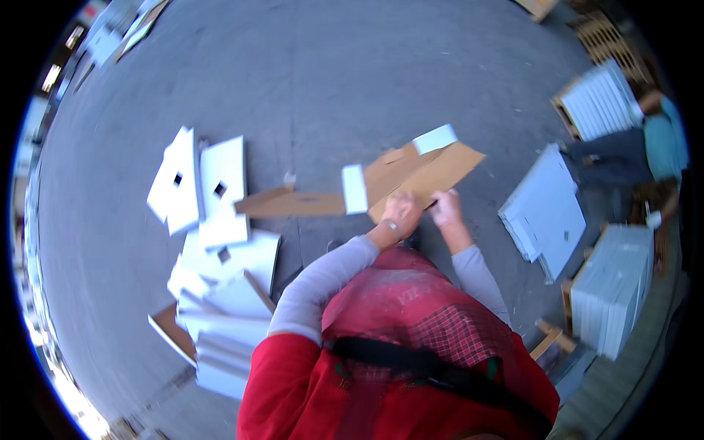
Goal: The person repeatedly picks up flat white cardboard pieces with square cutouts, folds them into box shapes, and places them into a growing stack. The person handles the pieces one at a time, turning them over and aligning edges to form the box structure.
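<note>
A long piece of brown cardboard [433, 174] with white patches stretches in front of me, its narrow strip reaching left. My left hand [403, 211] has its fingers curled on the near edge of the wide part. Close beside it, my right hand [446, 208] is closed at the same edge, and a small dark spot shows by its fingertips, too blurred to name. One white patch [354, 189] lies where the strip meets the wide part; another white patch [435, 138] sits along the far edge.
White panels with square holes [221, 172] lie on the grey floor to my left, above a pile of white pieces [224, 323]. At right are flat white panels [546, 209], a stack [612, 282], another stack on a pallet [600, 101], and a person in a teal top [664, 139].
</note>
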Motion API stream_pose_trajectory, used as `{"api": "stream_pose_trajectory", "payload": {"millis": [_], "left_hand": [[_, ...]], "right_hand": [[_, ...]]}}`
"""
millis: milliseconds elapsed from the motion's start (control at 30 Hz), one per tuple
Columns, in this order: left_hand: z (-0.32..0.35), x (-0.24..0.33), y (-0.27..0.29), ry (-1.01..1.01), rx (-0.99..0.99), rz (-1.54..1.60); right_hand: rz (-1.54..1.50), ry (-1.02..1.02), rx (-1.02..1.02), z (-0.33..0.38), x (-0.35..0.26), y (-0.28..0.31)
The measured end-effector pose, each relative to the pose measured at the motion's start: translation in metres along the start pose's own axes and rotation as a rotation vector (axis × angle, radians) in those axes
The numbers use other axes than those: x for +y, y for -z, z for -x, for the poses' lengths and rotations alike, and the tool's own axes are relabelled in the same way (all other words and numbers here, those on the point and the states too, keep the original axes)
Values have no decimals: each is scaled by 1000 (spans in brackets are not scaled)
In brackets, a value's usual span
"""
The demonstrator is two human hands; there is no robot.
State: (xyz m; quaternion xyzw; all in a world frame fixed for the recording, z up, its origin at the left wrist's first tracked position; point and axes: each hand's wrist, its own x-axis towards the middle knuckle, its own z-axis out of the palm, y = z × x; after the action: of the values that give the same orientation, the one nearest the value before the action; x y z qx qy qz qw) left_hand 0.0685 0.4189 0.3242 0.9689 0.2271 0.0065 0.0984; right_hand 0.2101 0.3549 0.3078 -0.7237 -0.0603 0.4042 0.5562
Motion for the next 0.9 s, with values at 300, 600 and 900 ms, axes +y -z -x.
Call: {"api": "stream_pose_trajectory", "payload": {"millis": [300, 600, 900], "left_hand": [[61, 43, 34, -311, 604, 233], [220, 37, -131, 725, -526, 399], [302, 118, -148, 1145, -781, 615]], "right_hand": [[113, 416, 21, -119, -105, 123], [256, 450, 376, -230, -81, 428], [322, -225, 479, -115, 198, 620]]}}
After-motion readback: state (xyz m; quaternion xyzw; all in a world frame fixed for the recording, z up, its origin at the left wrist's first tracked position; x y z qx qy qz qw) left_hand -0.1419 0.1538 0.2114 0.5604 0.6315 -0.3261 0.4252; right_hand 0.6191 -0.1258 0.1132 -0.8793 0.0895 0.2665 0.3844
